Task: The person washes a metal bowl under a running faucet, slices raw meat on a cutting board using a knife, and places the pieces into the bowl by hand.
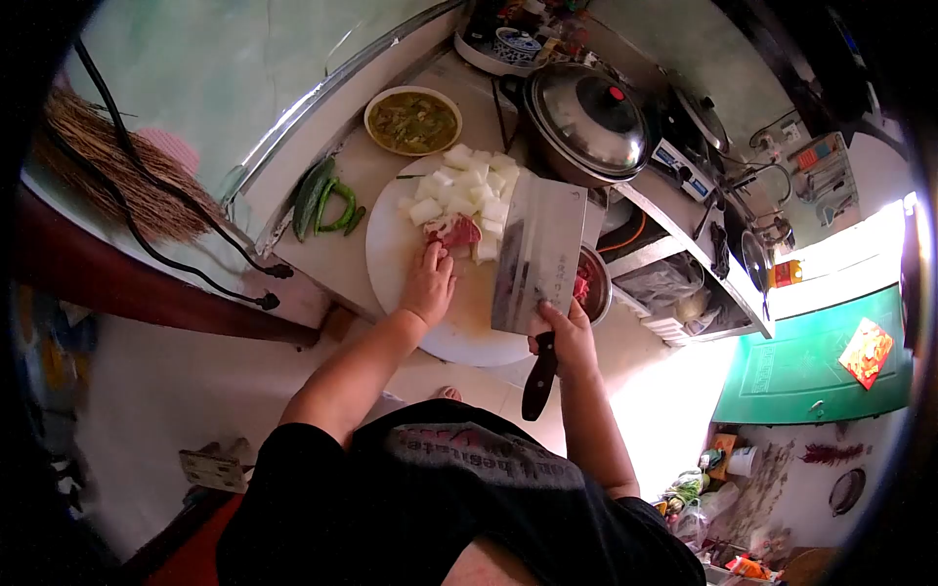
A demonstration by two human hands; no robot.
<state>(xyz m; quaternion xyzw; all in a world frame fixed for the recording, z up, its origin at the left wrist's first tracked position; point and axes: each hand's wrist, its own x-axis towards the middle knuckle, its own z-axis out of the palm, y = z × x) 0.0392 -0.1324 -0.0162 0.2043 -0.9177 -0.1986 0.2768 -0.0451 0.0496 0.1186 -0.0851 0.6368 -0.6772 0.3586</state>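
Observation:
My right hand (569, 337) is closed round the dark handle of a broad cleaver (539, 249). The blade is tilted, its wide face toward me, over the right side of a round white cutting board (391, 256). My left hand (428, 285) lies on the board with curled fingers gripping the near edge of a piece of raw meat (454, 231). Beyond the meat sits a heap of pale, chunky cut vegetable (464, 188). Partly behind the blade and right hand, a metal bowl (604, 293) holds red meat.
A bowl of greenish food (413, 121) stands behind the board. Green peppers (337, 205) and a dark green cucumber-like vegetable (313, 198) lie at the left. A large lidded pot (586, 122) is at the back right, near the counter's shelves (674, 244).

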